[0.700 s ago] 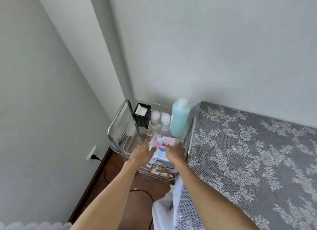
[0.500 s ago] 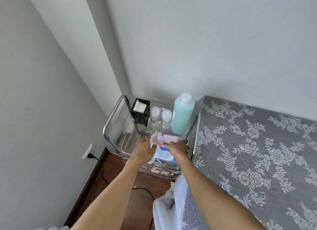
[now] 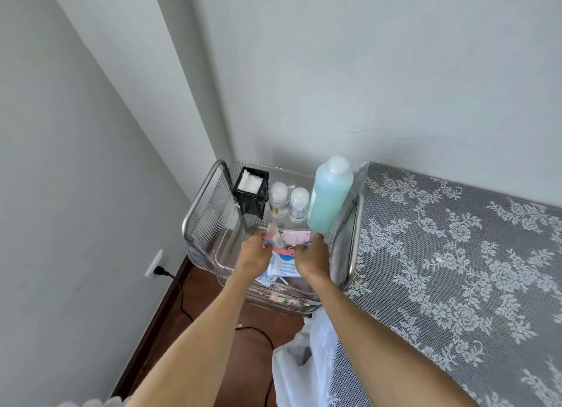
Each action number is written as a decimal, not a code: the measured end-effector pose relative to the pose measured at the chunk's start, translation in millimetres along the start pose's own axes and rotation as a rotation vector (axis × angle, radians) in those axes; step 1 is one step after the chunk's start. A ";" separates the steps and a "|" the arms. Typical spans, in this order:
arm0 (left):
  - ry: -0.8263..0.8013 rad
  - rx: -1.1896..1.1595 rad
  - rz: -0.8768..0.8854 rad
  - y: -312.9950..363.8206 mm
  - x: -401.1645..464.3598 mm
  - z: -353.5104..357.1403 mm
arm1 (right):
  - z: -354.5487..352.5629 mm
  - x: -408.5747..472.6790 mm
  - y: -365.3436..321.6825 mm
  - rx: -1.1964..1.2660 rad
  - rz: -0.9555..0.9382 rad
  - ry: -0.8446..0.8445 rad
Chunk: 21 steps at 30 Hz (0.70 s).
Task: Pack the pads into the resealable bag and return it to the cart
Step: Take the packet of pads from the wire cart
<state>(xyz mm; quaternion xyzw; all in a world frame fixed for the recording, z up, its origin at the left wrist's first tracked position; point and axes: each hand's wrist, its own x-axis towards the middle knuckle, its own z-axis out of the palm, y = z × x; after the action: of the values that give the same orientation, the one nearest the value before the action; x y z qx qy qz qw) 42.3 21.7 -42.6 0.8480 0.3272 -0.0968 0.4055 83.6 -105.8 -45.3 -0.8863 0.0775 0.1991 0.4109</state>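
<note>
The bag (image 3: 281,248) is over the cart's (image 3: 200,200) top tray, pinched at its upper corners by the left hand (image 3: 254,250) and right hand (image 3: 311,253), probably to keep the seal end up while it goes in. The blue bottle (image 3: 330,193) stands just behind, so it's a snug spot.

Resealable bag (image 3: 284,254) upright over clear cart (image 3: 206,221) tray; pink-blue print
</note>
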 end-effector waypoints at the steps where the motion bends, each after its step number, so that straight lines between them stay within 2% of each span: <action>1: 0.026 -0.032 0.006 2.8 -2.6 -8.1 | -0.6 -4.4 -5.9 0.005 -0.041 0.001; 12: 0.252 -0.201 0.098 42.5 -77.8 -102.0 | -56.8 -73.1 -74.7 0.073 -0.320 -0.119; 17: 0.339 -0.377 0.106 73.0 -136.8 -99.5 | -113.2 -103.3 -72.4 0.046 -0.378 -0.126; 21: 0.305 -0.439 0.150 108.2 -178.3 -79.6 | -168.6 -120.2 -52.3 0.078 -0.389 -0.075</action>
<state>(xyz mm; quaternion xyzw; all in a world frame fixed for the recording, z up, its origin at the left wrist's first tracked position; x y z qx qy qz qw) -34.0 -52.9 153.5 0.7666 0.3339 0.1353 0.5315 38.8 -203.0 139.6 -0.8599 -0.1029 0.1455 0.4783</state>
